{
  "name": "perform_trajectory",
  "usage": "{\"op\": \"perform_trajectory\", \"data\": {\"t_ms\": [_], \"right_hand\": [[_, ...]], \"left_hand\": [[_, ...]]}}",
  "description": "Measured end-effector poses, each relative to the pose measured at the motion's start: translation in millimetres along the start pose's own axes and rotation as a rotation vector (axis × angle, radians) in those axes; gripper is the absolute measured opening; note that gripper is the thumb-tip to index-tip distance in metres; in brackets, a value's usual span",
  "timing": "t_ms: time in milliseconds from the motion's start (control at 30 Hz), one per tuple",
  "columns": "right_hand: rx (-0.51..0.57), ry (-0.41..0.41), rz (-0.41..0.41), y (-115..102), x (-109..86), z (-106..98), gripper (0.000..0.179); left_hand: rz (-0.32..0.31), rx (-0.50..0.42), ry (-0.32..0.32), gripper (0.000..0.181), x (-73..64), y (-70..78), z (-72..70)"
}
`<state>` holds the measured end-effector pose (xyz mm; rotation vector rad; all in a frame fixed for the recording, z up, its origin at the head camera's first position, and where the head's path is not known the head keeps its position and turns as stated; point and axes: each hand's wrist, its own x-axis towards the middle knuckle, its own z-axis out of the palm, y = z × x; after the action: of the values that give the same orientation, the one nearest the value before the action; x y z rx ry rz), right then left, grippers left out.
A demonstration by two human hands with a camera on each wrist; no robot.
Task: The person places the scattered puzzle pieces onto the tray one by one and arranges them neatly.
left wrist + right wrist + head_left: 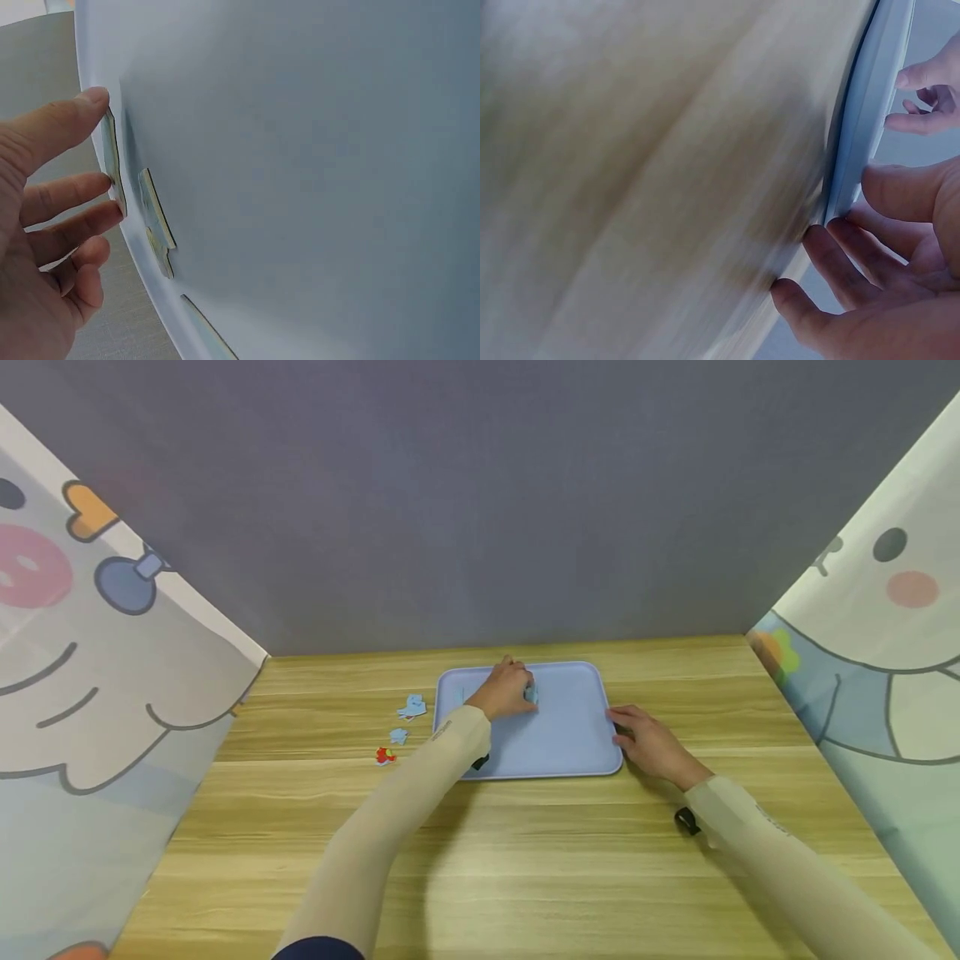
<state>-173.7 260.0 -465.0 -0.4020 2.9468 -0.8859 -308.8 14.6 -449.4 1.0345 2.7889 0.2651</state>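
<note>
As the left hand (501,689) pinches — thumb (67,126) and fingers (64,198) flank a piece (112,156).

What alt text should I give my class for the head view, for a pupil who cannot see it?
A person's left hand holds a light-blue piece over a pale-blue tray, while the right hand touches the tray's right edge. Small cutouts, including a red one, lie left of it on a wood-grain tabletop.

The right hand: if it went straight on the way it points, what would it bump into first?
The tray, at its right edge: the right hand is right beside it, seemingly touching, though exact contact is hard to judge.
</note>
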Motion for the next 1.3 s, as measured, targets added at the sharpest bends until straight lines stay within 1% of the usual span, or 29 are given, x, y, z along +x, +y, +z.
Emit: {"op": "perform_trajectory", "data": {"t_ms": [100, 267, 400, 567, 767, 933, 1067, 1200, 1300], "right_hand": [[-0.003, 0.004, -0.002, 0.1, 0.5, 1.6, 0.046], [-0.009, 0.009, -0.001, 0.7, 0.4, 2.0, 0.046], [-0.012, 0.008, -0.004, -0.3, 0.1, 1.6, 0.046], [-0.018, -0.002, -0.005, -2.1, -0.2, 1.1, 0.045], [-0.022, -0.008, -0.005, -2.0, -0.2, 0.6, 0.046], [-0.019, -0.013, 0.003, -1.0, -1.2, -0.4, 0.047], [-0.02, -0.01, 0.002, -1.9, -2.6, -1.7, 0.047], [-0.018, -0.011, 0.005, -2.8, -3.5, -2.1, 0.047], [-0.015, -0.015, 0.009, -3.3, -3.4, -1.8, 0.046]], "left_hand": [[-0.018, 0.019, -0.022, 0.042, 1.9, -0.3, 2.2], [-0.027, 0.037, -0.049, 0.039, 4.3, 0.8, 3.4], [-0.016, 0.052, -0.049, 0.041, 2.9, 0.0, 2.8], [0.015, 0.039, -0.028, 0.046, -5.4, -2.7, -1.5], [0.047, -0.001, 0.007, 0.049, -22.1, -12.8, -12.3], [0.017, -0.085, 0.021, 0.047, -41.2, -25.8, -18.8], [-0.005, -0.123, 0.049, 0.046, -58.8, -38.0, -23.5], [-0.01, -0.136, 0.089, 0.045, -77.0, -50.2, -28.0], [0.001, -0.126, 0.119, 0.045, -90.9, -59.3, -30.6]]}}
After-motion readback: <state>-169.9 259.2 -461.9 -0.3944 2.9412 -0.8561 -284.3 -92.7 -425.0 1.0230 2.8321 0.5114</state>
